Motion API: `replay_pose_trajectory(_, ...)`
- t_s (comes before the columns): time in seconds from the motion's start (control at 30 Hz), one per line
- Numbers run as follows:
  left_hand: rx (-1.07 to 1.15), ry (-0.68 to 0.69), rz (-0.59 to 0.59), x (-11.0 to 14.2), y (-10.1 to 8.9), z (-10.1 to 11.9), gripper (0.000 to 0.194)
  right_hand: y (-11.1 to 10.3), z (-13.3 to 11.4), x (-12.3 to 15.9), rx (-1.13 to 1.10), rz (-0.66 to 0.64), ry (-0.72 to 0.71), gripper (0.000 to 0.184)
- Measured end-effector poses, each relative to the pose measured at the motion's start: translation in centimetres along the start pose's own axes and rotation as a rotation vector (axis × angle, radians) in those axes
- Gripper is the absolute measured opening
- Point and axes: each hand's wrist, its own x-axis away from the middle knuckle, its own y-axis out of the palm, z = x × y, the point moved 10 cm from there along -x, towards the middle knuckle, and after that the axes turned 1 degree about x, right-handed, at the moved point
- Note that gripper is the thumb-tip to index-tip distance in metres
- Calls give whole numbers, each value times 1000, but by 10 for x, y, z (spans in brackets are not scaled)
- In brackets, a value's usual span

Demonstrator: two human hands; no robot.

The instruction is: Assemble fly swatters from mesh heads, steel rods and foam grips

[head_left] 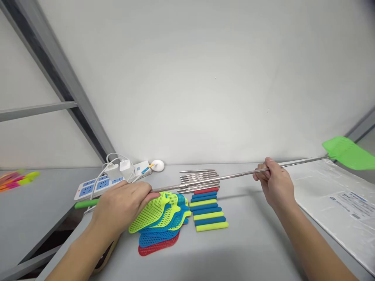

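Note:
I hold an extended fly swatter across the table. My left hand (123, 205) is closed around its green handle (85, 203) at the left. My right hand (274, 181) pinches the thin metal rod (205, 180) further along. The green mesh head (348, 153) sticks out at the far right, above a plastic bag. Below the rod lie a fanned pile of mesh swatter heads (162, 220) in yellow-green, blue and red, a row of coloured foam grips (207, 210), and several bare metal rods (199, 176).
A white power strip (98, 185) with chargers and cables sits at the back left, with a round white object (157, 165) beside it. A clear plastic bag (336, 203) covers the table's right side. Bright coloured items (17, 179) lie on the left table. A gap separates the tables.

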Motion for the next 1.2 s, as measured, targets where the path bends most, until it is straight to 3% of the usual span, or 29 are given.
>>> replay_pose_trajectory(0.17, 92, -34, -31, 0, 10, -8, 28, 0, 11, 0, -8, 11, 43, 53)
replay_pose_trajectory(0.33, 89, -101, 24, -2, 1, -13, 24, -8, 8, 3, -72, 106, 9, 50)
replay_pose_trajectory(0.57, 20, -78, 99, 2, -3, 6, 21, -11, 11, 9, -126, 203, -31, 46)
replay_pose_trajectory(0.73, -65, -140, 91, 8, -1, 15, 30, -10, 14, 17, -139, 266, -58, 43)
replay_pose_trajectory(0.83, -27, -133, 37, 7, 1, 36, 37, 21, 24, 39, -111, 148, -28, 45)
replay_pose_trajectory(0.9, 45, -103, 0, 6, 1, 56, 40, 55, 34, 66, -85, -19, 23, 45)
replay_pose_trajectory(1.0, 155, -71, 50, 5, -8, 79, 38, 106, 44, 110, -110, -329, 99, 55)
replay_pose_trajectory(1.1, 196, -59, 104, 3, -13, 85, 32, 116, 44, 123, -72, -387, 137, 57)
replay_pose_trajectory(1.2, 223, -62, 74, 0, -6, 75, 25, 99, 48, 104, 42, -333, 201, 51)
